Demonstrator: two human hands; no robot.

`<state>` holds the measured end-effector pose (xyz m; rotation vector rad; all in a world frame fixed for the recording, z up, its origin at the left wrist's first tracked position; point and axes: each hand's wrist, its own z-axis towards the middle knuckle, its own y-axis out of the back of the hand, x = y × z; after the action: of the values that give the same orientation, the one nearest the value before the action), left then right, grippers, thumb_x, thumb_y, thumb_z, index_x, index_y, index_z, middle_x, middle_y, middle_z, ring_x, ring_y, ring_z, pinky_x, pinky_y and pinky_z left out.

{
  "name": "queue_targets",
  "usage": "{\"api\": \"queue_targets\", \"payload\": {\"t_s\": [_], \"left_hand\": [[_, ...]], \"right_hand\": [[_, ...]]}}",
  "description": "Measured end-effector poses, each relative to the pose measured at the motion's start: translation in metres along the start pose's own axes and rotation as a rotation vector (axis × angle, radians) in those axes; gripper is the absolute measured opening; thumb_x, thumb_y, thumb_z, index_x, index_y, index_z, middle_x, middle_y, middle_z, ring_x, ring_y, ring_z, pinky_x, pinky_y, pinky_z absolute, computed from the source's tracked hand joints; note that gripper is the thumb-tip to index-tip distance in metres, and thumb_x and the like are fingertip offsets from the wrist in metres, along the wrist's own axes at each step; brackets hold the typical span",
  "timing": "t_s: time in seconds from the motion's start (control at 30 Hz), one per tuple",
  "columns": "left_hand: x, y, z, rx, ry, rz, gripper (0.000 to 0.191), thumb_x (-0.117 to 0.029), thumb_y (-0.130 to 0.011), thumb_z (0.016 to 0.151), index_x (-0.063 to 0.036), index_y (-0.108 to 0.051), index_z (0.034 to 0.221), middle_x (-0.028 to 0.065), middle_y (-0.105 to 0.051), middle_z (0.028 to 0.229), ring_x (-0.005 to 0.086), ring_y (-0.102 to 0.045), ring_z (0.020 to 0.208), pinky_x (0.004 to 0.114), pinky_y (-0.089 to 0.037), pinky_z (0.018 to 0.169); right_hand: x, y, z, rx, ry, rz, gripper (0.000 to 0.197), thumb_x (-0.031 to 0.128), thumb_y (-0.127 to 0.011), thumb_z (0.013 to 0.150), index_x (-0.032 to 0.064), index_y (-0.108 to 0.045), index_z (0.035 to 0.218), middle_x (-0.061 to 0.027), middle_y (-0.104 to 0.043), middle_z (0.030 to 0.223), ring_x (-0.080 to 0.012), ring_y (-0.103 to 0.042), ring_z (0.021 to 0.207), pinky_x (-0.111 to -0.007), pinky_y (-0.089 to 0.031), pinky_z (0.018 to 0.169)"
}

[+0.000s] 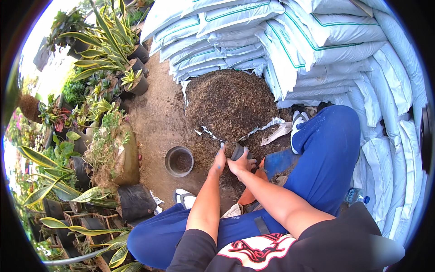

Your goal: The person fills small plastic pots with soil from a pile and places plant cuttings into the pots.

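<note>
A mound of brown, fibrous potting mix (232, 102) rests in a torn, opened white sack (213, 133). At its near edge, my right hand (240, 164) grips a small dark plastic pot (237, 152), which is tilted on its side. My left hand (219, 159) is just left of it, thumb up, close to the torn sack edge. Its fingers are mostly hidden, so what it holds is unclear. On the ground to the left stands a round grey plastic pot (179, 162) with some soil at the bottom.
Stacked white sacks (326, 30) wall the far and right sides. Potted snake plants (112, 44) and other plants line the left, near a large planter (127, 154). A blue and orange sheet (277, 162) lies between my legs. A plastic water bottle (355, 196) is beside my right leg.
</note>
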<state>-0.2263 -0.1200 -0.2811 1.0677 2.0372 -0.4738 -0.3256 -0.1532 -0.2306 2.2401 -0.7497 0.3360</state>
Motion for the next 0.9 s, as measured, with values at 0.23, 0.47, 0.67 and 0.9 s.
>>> {"api": "queue_targets", "payload": {"t_s": [0.23,0.47,0.67,0.9], "left_hand": [[-0.005,0.008,0.005,-0.094,-0.08,-0.063,0.072,-0.058,-0.031,0.104,0.0009,-0.065,0.129,0.0172,-0.059,0.137,0.0281,-0.049,0.131,0.039,-0.031,0.112],[0.026,0.039,0.026,-0.589,-0.287,-0.213,0.051,-0.039,-0.04,0.105,0.0006,-0.07,0.117,0.0129,-0.068,0.123,0.0251,-0.06,0.115,0.036,-0.041,0.103],[0.033,0.024,0.031,-0.615,-0.148,-0.415,0.051,-0.041,-0.041,0.104,-0.0004,-0.07,0.117,0.013,-0.067,0.123,0.0256,-0.059,0.117,0.037,-0.04,0.104],[0.03,0.042,0.043,-0.406,-0.112,-0.721,0.068,-0.055,-0.027,0.104,-0.0046,-0.063,0.13,0.0133,-0.06,0.139,0.0287,-0.048,0.136,0.047,-0.025,0.116]], "right_hand": [[0.002,0.01,0.021,0.219,0.005,0.271,0.107,0.039,-0.08,0.068,0.0248,-0.02,0.155,-0.0301,-0.026,0.146,-0.0414,-0.04,0.132,-0.053,-0.049,0.095],[0.028,0.027,0.007,0.471,-0.065,0.436,0.091,0.042,-0.078,0.074,0.0097,-0.027,0.141,-0.017,-0.053,0.128,-0.0323,-0.057,0.114,-0.051,-0.053,0.082],[0.045,0.06,-0.014,0.333,0.138,0.116,0.1,0.05,-0.079,0.074,0.0126,-0.026,0.15,-0.0173,-0.053,0.131,-0.0307,-0.057,0.117,-0.045,-0.056,0.076],[0.075,0.081,-0.051,-0.044,0.701,-0.233,0.106,0.043,-0.084,0.071,0.0081,-0.027,0.153,-0.0306,-0.043,0.137,-0.0444,-0.046,0.129,-0.049,-0.04,0.108]]}}
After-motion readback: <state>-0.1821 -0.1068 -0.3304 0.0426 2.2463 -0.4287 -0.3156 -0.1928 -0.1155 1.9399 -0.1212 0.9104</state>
